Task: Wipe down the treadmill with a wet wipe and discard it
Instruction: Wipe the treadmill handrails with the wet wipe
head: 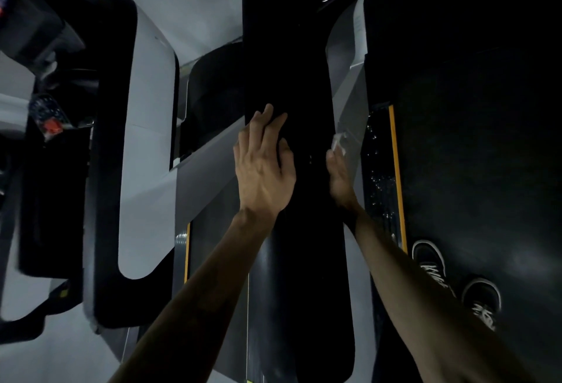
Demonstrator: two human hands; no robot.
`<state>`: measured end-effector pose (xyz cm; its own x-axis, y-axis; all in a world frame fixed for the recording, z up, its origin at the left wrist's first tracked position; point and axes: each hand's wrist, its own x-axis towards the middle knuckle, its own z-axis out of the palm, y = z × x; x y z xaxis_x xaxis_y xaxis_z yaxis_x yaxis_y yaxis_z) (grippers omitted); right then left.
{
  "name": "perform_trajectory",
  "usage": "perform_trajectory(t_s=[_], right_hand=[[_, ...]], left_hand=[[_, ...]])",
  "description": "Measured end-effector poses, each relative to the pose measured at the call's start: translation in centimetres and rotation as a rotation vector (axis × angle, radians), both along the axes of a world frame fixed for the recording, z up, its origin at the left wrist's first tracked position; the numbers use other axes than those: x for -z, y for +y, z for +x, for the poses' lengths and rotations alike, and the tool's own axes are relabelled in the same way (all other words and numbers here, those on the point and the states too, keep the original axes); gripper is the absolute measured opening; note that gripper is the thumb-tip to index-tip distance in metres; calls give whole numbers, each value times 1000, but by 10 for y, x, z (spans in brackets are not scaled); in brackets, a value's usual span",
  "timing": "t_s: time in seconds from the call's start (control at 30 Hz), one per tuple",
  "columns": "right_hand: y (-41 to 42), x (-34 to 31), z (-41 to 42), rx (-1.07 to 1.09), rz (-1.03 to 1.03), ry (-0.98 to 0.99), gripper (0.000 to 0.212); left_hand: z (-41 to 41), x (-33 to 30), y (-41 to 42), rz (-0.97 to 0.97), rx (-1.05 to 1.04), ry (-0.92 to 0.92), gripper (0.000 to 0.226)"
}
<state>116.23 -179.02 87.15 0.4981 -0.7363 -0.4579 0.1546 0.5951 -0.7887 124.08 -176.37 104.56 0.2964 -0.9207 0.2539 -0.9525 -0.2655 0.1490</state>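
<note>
Wet wipe sits at the right hand's fingertips on the black treadmill rail's right edge, its long axis running away, while the left hand's spread fingers brace the top.

left hand flat on black treadmill rail | right hand holds wet wipe beside rail

Count: two hands, left hand and right hand; one wet wipe; two shoes; two yellow edge stripes.
</note>
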Motion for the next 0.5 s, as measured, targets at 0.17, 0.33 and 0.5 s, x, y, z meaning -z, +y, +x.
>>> perform_trajectory(t_s=[0.17, 0.33, 0.5], right_hand=[[-3, -13, -2, 4, 60, 12, 108], [-48, -15, 19, 39, -26, 39, 97], [-48, -36, 10, 60, -111, -27, 78]], left_hand=[[2, 1, 0, -21, 11, -6, 45], [1, -1, -2, -33, 7, 8, 45], [3, 0, -3, -41, -4, 49, 50]])
